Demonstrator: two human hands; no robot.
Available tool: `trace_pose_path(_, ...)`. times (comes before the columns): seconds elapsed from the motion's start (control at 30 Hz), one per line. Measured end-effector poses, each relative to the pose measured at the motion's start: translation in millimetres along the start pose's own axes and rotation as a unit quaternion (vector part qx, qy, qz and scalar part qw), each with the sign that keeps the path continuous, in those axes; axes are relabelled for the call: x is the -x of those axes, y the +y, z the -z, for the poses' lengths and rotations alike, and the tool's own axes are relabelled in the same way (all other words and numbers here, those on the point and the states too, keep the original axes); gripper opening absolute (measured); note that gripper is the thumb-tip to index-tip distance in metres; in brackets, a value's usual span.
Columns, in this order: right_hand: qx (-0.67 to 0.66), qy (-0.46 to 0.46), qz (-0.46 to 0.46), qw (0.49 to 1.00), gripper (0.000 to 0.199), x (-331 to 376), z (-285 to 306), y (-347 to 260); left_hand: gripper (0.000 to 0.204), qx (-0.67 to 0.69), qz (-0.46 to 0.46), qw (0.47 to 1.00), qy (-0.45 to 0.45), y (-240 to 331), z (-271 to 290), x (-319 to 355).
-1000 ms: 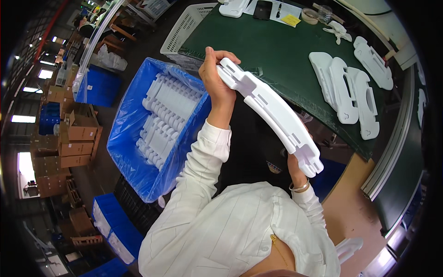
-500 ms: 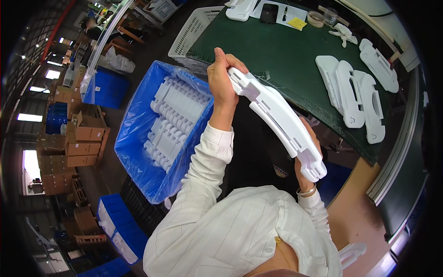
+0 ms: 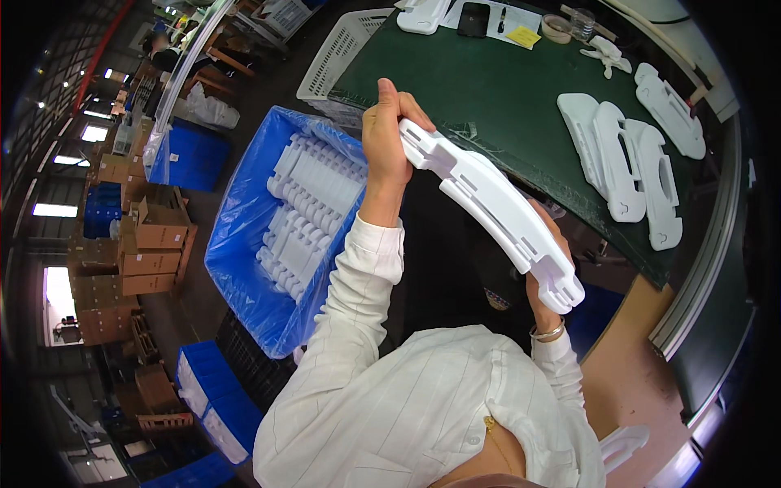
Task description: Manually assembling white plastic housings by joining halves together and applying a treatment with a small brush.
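A long curved white plastic part [image 3: 492, 207] is held up in front of me between both hands. My left hand [image 3: 389, 138] grips its far end, thumb up. My right hand [image 3: 547, 281] holds the near end from behind and is mostly hidden by the part; a bracelet shows at the wrist. Both sleeves are white. Left of my left arm stands a blue plastic-lined bin [image 3: 244, 252] filled with rows of similar white parts [image 3: 309, 211].
A dark green table [image 3: 504, 89] lies ahead with three white parts [image 3: 622, 167] side by side, another part [image 3: 671, 110] at right, a phone, tape roll and yellow note at its far edge. A white basket [image 3: 338, 57] sits beside the bin. Cardboard boxes and blue crates stand left.
The part and both hands have stayed raised and shifted slightly right and nearer in view; the grip is unchanged.
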State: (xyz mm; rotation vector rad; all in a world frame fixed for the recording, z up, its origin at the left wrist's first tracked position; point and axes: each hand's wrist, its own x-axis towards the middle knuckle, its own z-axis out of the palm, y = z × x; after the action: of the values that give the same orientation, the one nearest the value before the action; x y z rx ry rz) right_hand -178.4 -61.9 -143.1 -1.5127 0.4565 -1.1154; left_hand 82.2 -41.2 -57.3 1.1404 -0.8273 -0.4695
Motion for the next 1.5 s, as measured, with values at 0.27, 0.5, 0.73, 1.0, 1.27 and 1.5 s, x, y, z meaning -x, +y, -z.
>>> trace_pose_path(0.27, -0.037, -0.002, -0.031, 0.999, 0.037, 4, -6, -1, 0.077, 0.002, -0.021, 0.997, 0.079, -7, -4, 3)
trace_pose_path(0.5, 0.075, 0.019, -0.044, 0.996, 0.036, 10, -6, 4, 0.083, -0.102, 0.007, 0.989, 0.109, -13, -5, 2)
trace_pose_path(0.73, 0.035, 0.044, -0.007, 0.998, 0.036, 2, -7, 2, 0.05, -0.341, -0.428, 0.837, -0.02, 5, -36, 22)
trace_pose_path(1.0, 0.055, 0.038, 0.022, 0.998, 0.034, 8, -10, 4, 0.051, -0.332, -0.357, 0.872, -0.038, 4, -36, 24)
trace_pose_path(1.27, 0.098, 0.051, 0.024, 0.994, 0.032, 6, -4, 2, 0.049, -0.29, -0.355, 0.888, -0.042, -13, -34, 27)
trace_pose_path(1.5, 0.071, 0.032, 0.061, 0.995, 0.036, 10, -5, 6, 0.054, -0.265, -0.325, 0.907, -0.035, -13, -34, 31)
